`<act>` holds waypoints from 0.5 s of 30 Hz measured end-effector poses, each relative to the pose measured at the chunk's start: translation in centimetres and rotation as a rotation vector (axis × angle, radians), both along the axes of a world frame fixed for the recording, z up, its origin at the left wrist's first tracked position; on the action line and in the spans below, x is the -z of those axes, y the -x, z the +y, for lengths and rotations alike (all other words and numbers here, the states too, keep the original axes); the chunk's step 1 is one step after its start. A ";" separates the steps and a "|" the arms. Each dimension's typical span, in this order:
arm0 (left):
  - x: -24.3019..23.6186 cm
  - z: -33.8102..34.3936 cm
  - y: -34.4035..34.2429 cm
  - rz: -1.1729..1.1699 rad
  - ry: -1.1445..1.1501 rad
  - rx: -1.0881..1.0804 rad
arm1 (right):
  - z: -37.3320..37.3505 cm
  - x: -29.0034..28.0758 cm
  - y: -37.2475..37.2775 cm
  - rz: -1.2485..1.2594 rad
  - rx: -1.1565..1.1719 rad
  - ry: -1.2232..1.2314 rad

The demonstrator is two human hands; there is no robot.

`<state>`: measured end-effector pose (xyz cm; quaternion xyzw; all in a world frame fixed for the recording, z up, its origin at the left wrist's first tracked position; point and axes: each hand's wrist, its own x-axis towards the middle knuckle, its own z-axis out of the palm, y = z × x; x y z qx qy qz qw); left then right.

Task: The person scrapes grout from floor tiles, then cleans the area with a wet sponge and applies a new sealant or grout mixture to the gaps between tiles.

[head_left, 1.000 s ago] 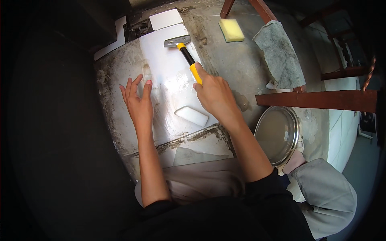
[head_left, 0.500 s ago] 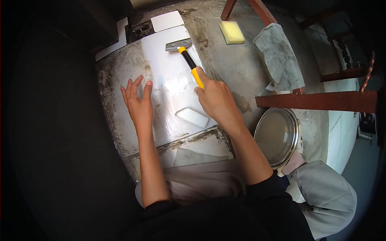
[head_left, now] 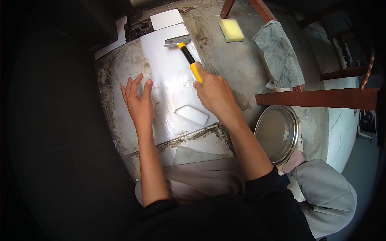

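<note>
My right hand [head_left: 215, 90] is closed around the yellow-and-black handle of a scraper [head_left: 186, 54]. The scraper's wide metal head lies against the far end of a white tile [head_left: 165, 54], whose surface shines wet in the middle. My left hand [head_left: 138, 94] hovers over the tile's left side, fingers spread, holding nothing. Between my forearms, a white pad-like block with a slanted corner [head_left: 192, 115] rests on the tile's near part. Grey-brown grime streaks the left half of the tile and its edges.
A yellow sponge with a green underside [head_left: 231, 30] lies at the far right. A grey cloth [head_left: 279, 56] hangs over a reddish-brown wooden frame [head_left: 313, 99]. Below it stands a round metal basin [head_left: 276, 134] of cloudy water. Loose white tile pieces [head_left: 166, 19] sit beyond the tile.
My right hand and the scraper have shifted slightly away from me along the tile. My left hand has barely moved and stays spread.
</note>
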<state>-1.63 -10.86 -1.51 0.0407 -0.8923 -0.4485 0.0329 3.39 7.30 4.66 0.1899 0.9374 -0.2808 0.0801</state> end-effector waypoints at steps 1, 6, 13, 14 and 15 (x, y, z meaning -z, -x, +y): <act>0.1 -0.2 -0.1 -0.013 0.000 -0.017 | -0.3 -0.3 -0.4 -0.025 -0.009 0.001; 0.2 0.3 0.3 0.007 0.004 0.017 | 0.3 0.2 0.5 -0.017 -0.011 -0.005; -0.1 0.0 0.4 -0.011 0.001 -0.011 | -0.4 -0.2 0.1 -0.069 -0.002 0.033; 0.0 0.1 0.4 -0.013 -0.001 -0.006 | -0.2 -0.3 0.2 -0.070 0.015 0.045; 0.3 0.3 0.4 -0.003 -0.002 0.006 | -0.1 -0.2 0.3 -0.071 0.020 0.043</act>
